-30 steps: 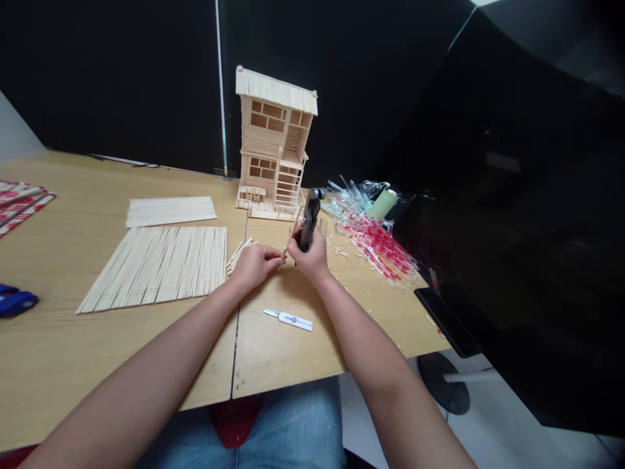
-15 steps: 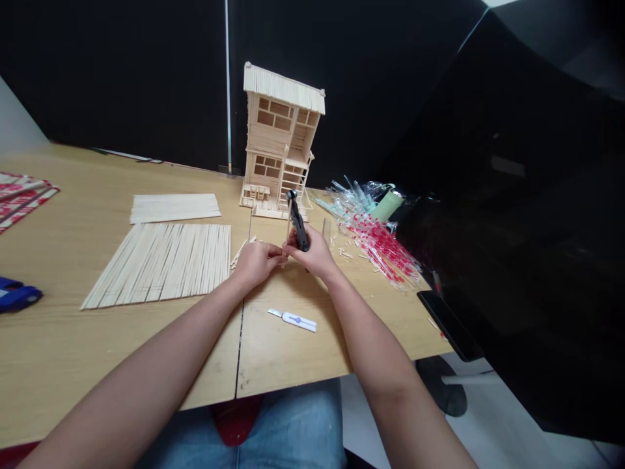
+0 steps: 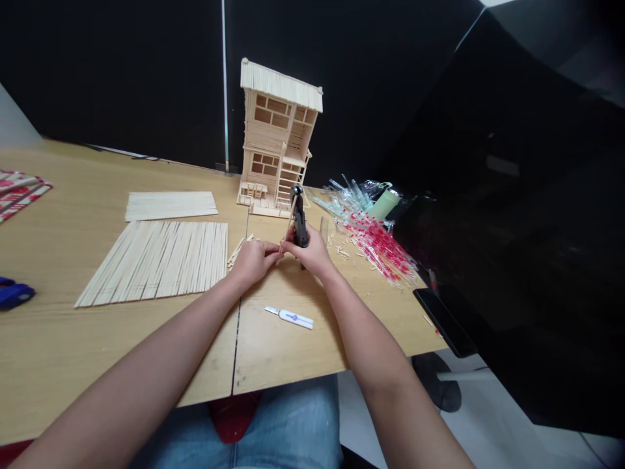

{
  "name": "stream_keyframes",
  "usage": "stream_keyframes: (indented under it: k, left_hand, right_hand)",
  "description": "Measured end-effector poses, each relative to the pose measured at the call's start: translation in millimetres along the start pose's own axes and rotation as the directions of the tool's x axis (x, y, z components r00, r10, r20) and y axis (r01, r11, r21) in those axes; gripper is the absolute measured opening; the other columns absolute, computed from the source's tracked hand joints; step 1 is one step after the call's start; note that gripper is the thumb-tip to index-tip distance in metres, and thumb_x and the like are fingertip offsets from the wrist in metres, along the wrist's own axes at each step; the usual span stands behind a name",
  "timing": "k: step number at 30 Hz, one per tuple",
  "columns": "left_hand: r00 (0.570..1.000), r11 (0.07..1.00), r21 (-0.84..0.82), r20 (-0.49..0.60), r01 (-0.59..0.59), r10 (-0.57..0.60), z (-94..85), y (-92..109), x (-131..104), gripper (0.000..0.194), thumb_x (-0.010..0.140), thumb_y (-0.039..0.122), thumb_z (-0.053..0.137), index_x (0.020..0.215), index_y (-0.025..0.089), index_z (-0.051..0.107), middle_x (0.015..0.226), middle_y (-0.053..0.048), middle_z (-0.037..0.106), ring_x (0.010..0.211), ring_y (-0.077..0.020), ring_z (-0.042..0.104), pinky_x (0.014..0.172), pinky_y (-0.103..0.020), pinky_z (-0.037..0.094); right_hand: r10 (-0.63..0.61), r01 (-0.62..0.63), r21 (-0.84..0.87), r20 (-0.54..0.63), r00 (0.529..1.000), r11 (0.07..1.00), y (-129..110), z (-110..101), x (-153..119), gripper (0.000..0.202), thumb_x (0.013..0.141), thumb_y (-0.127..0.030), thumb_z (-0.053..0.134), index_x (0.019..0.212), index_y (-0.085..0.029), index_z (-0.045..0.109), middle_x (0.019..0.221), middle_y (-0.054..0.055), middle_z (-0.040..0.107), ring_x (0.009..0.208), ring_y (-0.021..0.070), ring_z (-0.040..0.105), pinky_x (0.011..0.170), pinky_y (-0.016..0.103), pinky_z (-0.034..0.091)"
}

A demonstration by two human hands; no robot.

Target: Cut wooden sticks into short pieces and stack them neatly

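Observation:
My right hand (image 3: 310,250) is closed around a black pliers-like tool (image 3: 299,225), its small metal head pointing up and away from me. A thin wooden stick (image 3: 289,223) slants beside the tool, and the fingertips of my left hand (image 3: 255,262) pinch its lower end. Both hands' fingertips meet there, so the exact grip is partly hidden. Short cut sticks (image 3: 235,254) lie just left of my left hand. Behind the tool stands a two-storey model house (image 3: 279,140) made of wooden sticks. A white craft knife (image 3: 295,318) with its blade out rests nearer to me.
Stick panels, one large (image 3: 156,260) and one small (image 3: 170,205), lie on the left. To the right are red-and-clear plastic wrappers (image 3: 378,244), a pale green cylinder (image 3: 384,204) and wood scraps. A black phone-like slab (image 3: 444,322) overhangs the right edge; a blue tool (image 3: 14,294) is far left.
The stick's upper end has tilted a little to the right, and the black tool stands more upright. The whole view has shifted slightly; both hands keep their grip.

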State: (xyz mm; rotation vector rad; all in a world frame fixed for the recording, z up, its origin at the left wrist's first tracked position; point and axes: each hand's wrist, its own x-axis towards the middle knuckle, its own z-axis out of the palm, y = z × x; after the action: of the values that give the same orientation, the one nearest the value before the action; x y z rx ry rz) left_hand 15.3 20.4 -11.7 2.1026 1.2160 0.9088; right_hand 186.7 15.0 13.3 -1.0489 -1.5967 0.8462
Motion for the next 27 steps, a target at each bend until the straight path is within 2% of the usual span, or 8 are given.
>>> stream_keyframes:
  k: [6,10,11,13,15,17,20,27]
  left_hand:
    - [1.0,1.0,0.01,0.007,0.015,-0.015,-2.1,2.4,2.0,0.027,0.085,0.036,0.058,0.078,0.019,0.078,0.075,-0.003,0.076,0.067,-0.0169,0.064,0.067,-0.026,0.043]
    - [0.997,0.996,-0.014,-0.001,0.083,-0.083,-10.8,5.7,2.7,0.024,0.083,0.034,0.062,0.075,0.018,0.077,0.079,-0.004,0.078,0.074,-0.0196,0.067,0.068,-0.027,0.045]
    - [0.995,0.995,-0.027,-0.005,0.101,-0.101,-13.0,6.5,2.9,0.022,0.082,0.033,0.063,0.077,0.018,0.078,0.082,-0.005,0.078,0.076,-0.0206,0.068,0.07,-0.027,0.046]
    - [0.994,0.993,-0.032,-0.013,0.111,-0.111,-16.3,7.8,3.3,0.019,0.081,0.031,0.065,0.081,0.018,0.078,0.087,-0.006,0.079,0.08,-0.0219,0.069,0.072,-0.029,0.047]
    - [0.997,0.996,0.011,-0.003,0.083,-0.083,-17.2,8.5,4.0,0.019,0.082,0.031,0.064,0.081,0.018,0.078,0.084,-0.006,0.078,0.077,-0.0213,0.068,0.072,-0.029,0.046]
    - [0.999,0.996,0.076,0.02,0.04,-0.041,-16.4,8.8,4.5,0.022,0.084,0.03,0.061,0.077,0.019,0.078,0.078,-0.005,0.077,0.071,-0.0198,0.066,0.069,-0.028,0.044]
    - [0.999,0.984,0.175,0.05,-0.002,-0.007,-14.5,10.8,4.4,0.026,0.086,0.03,0.057,0.077,0.019,0.078,0.077,-0.006,0.076,0.067,-0.0188,0.064,0.065,-0.028,0.04]
    - [0.995,0.926,0.376,0.077,0.024,-0.057,-13.7,21.0,-0.1,0.028,0.088,0.03,0.052,0.086,0.021,0.078,0.087,-0.01,0.078,0.078,-0.0236,0.068,0.067,-0.031,0.041]
  right_hand:
    - [0.057,-0.058,0.082,0.011,0.998,0.995,-2.9,-0.8,1.0,0.031,0.069,-0.035,0.076,0.087,-0.02,0.055,0.078,-0.003,0.06,0.073,0.0144,0.06,0.072,0.028,0.05]
    - [0.215,-0.217,0.103,0.025,0.976,0.971,-13.8,-14.6,-0.7,0.039,0.071,-0.047,0.073,0.09,-0.02,0.054,0.077,-0.001,0.061,0.071,0.0165,0.065,0.07,0.029,0.052]
    - [0.254,-0.255,0.033,0.035,0.967,0.966,-17.9,-20.0,-3.2,0.038,0.074,-0.05,0.07,0.09,-0.019,0.054,0.074,-0.001,0.061,0.069,0.0166,0.064,0.068,0.029,0.051]
    - [0.298,-0.28,-0.22,0.052,0.953,0.934,-27.0,-30.6,-11.2,0.036,0.081,-0.053,0.064,0.089,-0.019,0.057,0.07,0.0,0.062,0.065,0.0165,0.062,0.065,0.027,0.048]
    - [0.308,-0.24,-0.506,0.054,0.95,0.828,-35.9,-37.8,-21.8,0.036,0.084,-0.054,0.063,0.087,-0.018,0.061,0.072,0.002,0.065,0.066,0.017,0.06,0.062,0.026,0.043]
    - [0.311,-0.2,-0.688,0.039,0.95,0.698,-43.6,-39.6,-32.5,0.037,0.084,-0.055,0.064,0.09,-0.018,0.064,0.078,0.004,0.068,0.069,0.0186,0.06,0.061,0.026,0.039]
    - [0.327,-0.177,-0.799,0.026,0.945,0.574,-51.9,-34.4,-43.9,0.044,0.086,-0.06,0.062,0.099,-0.018,0.065,0.088,0.008,0.071,0.076,0.0217,0.063,0.061,0.026,0.037]
    - [0.407,-0.157,-0.898,0.028,0.913,0.411,-61.0,-21.4,-51.2,0.055,0.088,-0.068,0.055,0.105,-0.017,0.064,0.096,0.014,0.073,0.084,0.0266,0.068,0.065,0.028,0.042]
